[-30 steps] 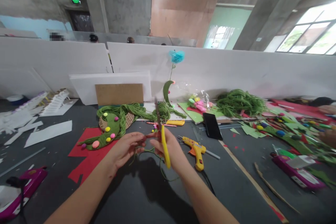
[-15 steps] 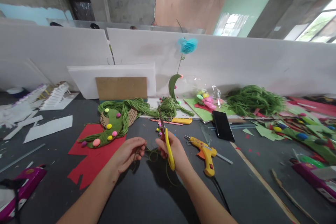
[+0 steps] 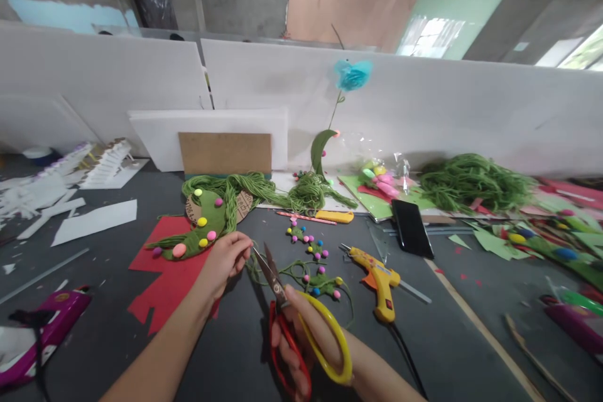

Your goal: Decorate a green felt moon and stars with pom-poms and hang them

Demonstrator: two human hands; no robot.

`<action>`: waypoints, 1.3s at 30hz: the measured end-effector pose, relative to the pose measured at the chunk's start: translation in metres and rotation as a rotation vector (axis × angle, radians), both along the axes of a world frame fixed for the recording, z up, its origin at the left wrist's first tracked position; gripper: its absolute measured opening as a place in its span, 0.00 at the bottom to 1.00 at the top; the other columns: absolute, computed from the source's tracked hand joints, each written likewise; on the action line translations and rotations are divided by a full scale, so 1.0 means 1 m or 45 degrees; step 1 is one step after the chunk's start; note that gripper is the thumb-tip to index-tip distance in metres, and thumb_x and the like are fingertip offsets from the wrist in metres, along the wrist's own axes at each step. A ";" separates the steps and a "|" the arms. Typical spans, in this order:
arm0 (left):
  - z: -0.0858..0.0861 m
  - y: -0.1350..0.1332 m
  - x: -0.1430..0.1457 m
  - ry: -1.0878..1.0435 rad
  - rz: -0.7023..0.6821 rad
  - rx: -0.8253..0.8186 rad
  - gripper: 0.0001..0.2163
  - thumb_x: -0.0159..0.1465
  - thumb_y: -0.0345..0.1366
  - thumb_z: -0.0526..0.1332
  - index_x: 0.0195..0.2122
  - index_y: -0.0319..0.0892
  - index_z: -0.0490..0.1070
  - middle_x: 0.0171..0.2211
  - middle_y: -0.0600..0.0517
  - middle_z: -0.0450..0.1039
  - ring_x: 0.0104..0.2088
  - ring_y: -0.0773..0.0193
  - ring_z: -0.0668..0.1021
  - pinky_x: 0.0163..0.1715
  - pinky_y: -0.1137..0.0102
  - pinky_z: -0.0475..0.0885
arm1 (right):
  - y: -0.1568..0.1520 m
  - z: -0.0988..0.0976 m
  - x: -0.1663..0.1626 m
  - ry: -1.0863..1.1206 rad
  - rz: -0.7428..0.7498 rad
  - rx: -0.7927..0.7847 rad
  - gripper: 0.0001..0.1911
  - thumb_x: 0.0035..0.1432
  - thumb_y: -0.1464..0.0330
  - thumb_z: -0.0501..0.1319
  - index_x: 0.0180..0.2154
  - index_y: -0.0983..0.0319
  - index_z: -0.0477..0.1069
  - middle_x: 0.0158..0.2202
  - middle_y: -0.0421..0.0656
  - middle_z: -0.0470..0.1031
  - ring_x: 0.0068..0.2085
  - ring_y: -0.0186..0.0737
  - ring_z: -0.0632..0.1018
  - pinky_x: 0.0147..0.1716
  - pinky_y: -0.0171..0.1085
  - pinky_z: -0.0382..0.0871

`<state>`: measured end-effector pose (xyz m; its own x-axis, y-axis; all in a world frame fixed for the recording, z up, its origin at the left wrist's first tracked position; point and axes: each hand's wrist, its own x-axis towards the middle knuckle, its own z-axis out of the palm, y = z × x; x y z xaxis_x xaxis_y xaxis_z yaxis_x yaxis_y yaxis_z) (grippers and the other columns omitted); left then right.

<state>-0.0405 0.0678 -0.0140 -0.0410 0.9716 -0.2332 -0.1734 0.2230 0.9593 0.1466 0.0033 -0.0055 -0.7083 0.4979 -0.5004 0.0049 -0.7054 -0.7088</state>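
My right hand [image 3: 306,342] grips scissors [image 3: 287,308] with one red and one yellow handle loop, blades slightly apart and pointing up-left. My left hand [image 3: 225,260] pinches the end of a thin green cord [image 3: 257,264] just beyond the blade tips. The cord runs right into a green strand studded with small coloured pompoms [image 3: 316,273] that lies on the dark table [image 3: 235,352].
A yellow glue gun [image 3: 380,273] lies right of the strand, a black phone [image 3: 411,228] behind it. Red paper [image 3: 162,282] and a green pompom wreath [image 3: 207,223] sit left. Green yarn [image 3: 473,182], felt scraps, white boards [image 3: 211,138] and a purple glue gun [image 3: 42,333] surround.
My right hand dropped toward me and swung the scissors from upright to pointing up-left at the cord. The pompom strand now lies uncovered on the table. The view tilted slightly.
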 end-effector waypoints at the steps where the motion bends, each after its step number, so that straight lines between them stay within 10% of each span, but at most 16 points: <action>1: 0.001 -0.001 0.002 0.027 0.004 0.017 0.09 0.52 0.39 0.62 0.22 0.39 0.66 0.16 0.59 0.64 0.12 0.78 0.59 0.11 0.80 0.45 | 0.000 -0.001 -0.002 0.002 -0.009 0.007 0.36 0.52 0.39 0.43 0.25 0.64 0.67 0.12 0.34 0.61 0.09 0.28 0.63 0.13 0.31 0.63; 26: -0.003 -0.005 -0.004 -0.380 -0.385 -0.127 0.09 0.57 0.39 0.63 0.29 0.39 0.67 0.27 0.53 0.71 0.24 0.71 0.74 0.22 0.78 0.67 | 0.026 -0.012 -0.003 0.252 -0.074 0.045 0.35 0.55 0.41 0.41 0.27 0.65 0.66 0.13 0.36 0.61 0.10 0.30 0.65 0.12 0.31 0.63; 39: -0.004 -0.005 0.007 -0.185 -0.304 -0.068 0.13 0.54 0.42 0.64 0.25 0.38 0.65 0.19 0.59 0.61 0.18 0.77 0.62 0.17 0.80 0.53 | 0.018 -0.017 -0.002 0.287 -0.098 0.008 0.34 0.56 0.41 0.41 0.25 0.63 0.64 0.13 0.34 0.60 0.10 0.29 0.64 0.12 0.30 0.64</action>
<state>-0.0332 0.0624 -0.0179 0.2253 0.9358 -0.2710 -0.2447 0.3236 0.9140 0.1446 0.0217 -0.0227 -0.7614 0.5576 -0.3305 -0.2077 -0.6928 -0.6905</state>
